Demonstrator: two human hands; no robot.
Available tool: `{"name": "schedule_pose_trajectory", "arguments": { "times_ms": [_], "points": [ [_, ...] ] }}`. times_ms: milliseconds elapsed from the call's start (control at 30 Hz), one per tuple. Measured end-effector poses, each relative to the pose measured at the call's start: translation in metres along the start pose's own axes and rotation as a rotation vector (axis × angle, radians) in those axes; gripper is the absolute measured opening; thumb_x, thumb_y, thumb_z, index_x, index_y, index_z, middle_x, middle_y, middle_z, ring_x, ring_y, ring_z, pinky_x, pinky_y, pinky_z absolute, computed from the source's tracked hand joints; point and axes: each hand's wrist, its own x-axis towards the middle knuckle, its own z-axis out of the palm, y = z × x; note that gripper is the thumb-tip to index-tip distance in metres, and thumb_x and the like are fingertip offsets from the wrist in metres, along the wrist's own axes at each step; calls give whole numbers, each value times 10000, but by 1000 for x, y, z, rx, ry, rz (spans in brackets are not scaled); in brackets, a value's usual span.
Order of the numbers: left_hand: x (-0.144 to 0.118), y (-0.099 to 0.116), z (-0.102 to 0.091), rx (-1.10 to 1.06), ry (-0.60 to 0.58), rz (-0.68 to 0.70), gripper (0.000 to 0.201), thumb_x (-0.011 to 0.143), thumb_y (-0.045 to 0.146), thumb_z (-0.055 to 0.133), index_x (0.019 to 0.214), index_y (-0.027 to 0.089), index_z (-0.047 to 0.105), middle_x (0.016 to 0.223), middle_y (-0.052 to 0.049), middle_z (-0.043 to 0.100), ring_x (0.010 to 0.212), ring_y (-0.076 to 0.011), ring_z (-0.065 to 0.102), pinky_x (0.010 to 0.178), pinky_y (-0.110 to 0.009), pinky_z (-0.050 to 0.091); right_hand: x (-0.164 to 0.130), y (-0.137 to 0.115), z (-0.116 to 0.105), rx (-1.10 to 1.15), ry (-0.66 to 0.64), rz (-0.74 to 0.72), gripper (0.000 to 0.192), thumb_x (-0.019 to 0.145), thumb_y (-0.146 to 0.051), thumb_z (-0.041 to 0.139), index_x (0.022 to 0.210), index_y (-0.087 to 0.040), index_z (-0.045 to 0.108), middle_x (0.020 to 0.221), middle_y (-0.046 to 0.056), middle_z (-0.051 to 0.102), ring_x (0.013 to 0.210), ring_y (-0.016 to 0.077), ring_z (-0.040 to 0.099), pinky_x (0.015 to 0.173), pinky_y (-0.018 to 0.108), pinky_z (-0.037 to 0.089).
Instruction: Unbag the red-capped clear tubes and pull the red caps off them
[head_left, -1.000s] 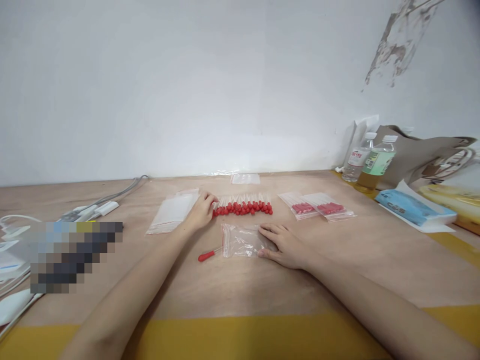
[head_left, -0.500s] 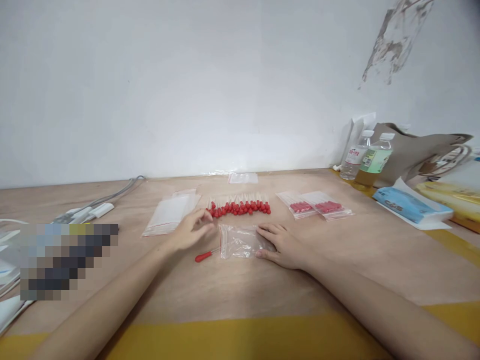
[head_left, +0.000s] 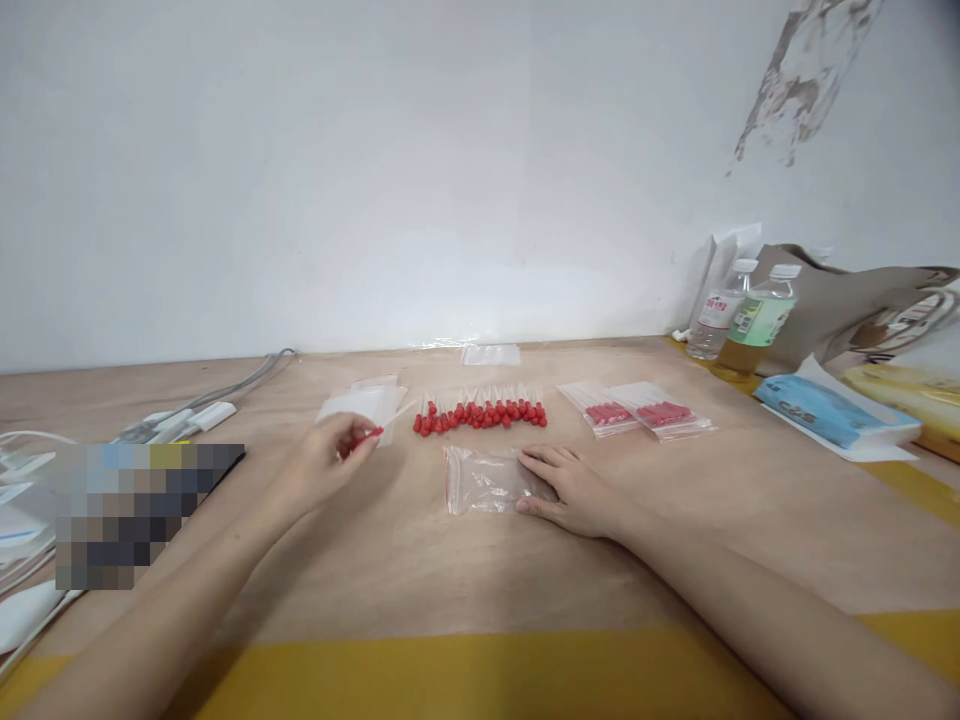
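Head view showed the left hand [head_left: 330, 455] pinching a red-bulbed dropper [head_left: 377, 427] at nine o'clock of the zip bag [head_left: 484, 480], which the right hand [head_left: 570, 485] pressed flat; its tip might snag the bag's closed mouth.

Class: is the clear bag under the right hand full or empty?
Empty, as far as shows: the bag lies flat under the right hand, nothing red inside.

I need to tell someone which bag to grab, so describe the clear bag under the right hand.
On the wooden table, just in front of the row of red droppers, lies the clear bag, pinned flat by the right hand. Unlike the two bags to its right, it looks empty.
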Motion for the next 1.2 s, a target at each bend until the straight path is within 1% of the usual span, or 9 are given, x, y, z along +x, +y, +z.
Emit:
{"name": "schedule_pose_trajectory", "arguments": {
  "times_ms": [233, 400, 567, 700, 767, 867, 1000, 1100, 1200],
  "points": [
    [68, 21, 60, 138, 31, 88, 77, 713, 214, 508, 722, 154, 556, 688, -33, 568, 650, -159, 520, 605, -288, 390, 0, 0, -1, -2, 2, -11, 672, 770, -634, 352, 1277, -194, 398, 1306, 86, 405, 1175, 248, 357, 967, 403, 286],
    [82, 31, 85, 162, -12, 85, 191, 756, 292, 502, 698, 131, 588, 677, -67, 586, 673, -178, 535, 626, -305, 395, 0, 1, 1, -11, 17, -14, 677, 768, -636, 353, 1278, -193, 398, 1308, 91, 402, 1178, 248, 355, 966, 402, 286],
    [45, 52, 74, 104, -29, 199, 336, 841, 406, 397, 881, 158, 619, 878, -82, 618, 894, -215, 547, 818, -353, 401, 0, 0, 0, -14, 16, -20, 667, 767, -629, 366, 1277, -201, 401, 1297, 95, 414, 1163, 258, 369, 953, 415, 291],
    [-1, 63, 65, -22, -405, 523, 398, 870, 358, 371, 1256, 270, 411, 1342, -41, 378, 1253, -222, 295, 1030, -431, 217, 2, -1, -1, -4, 17, -41, 674, 761, -629, 382, 1282, -203, 393, 1294, 95, 417, 1169, 252, 364, 965, 411, 273],
    [-16, 59, 62, -19, -557, 545, 445, 874, 378, 358, 1311, 315, 302, 1403, -16, 259, 1300, -219, 188, 1054, -464, 122, 3, 0, -2, -2, 6, -44, 683, 755, -633, 389, 1289, -208, 382, 1297, 92, 413, 1173, 253, 361, 968, 413, 266],
    [-26, 46, 58, -27, -653, 485, 455, 879, 399, 344, 1320, 357, 243, 1414, -4, 212, 1306, -216, 157, 1046, -496, 60, 5, 2, -2, 1, -22, -44, 692, 741, -640, 405, 1295, -227, 372, 1299, 86, 413, 1168, 258, 364, 965, 411, 267],
    [-26, 35, 60, -93, -602, 371, 402, 876, 397, 346, 1274, 344, 360, 1404, -2, 255, 1300, -215, 188, 1052, -473, 108, 5, 6, -1, 4, -37, -56, 703, 734, -645, 410, 1296, -226, 369, 1303, 82, 408, 1171, 256, 362, 961, 406, 274],
    [-18, 32, 71, -240, -395, 201, 390, 839, 408, 419, 1197, 266, 480, 1319, -52, 402, 1214, -213, 359, 996, -387, 297, 6, 11, -2, -14, 18, -70, 647, 763, -602, 408, 1280, -214, 390, 1305, 86, 403, 1166, 241, 373, 950, 393, 289],
    [-8, 26, 85, -338, -263, 32, 438, 729, 436, 570, 1103, 210, 534, 1114, -72, 554, 1012, -213, 518, 848, -347, 420, 7, 26, -9, -130, 182, 54, 485, 819, -487, 383, 1200, -203, 480, 1257, 92, 451, 1122, 241, 412, 927, 411, 294]
  ]
}}
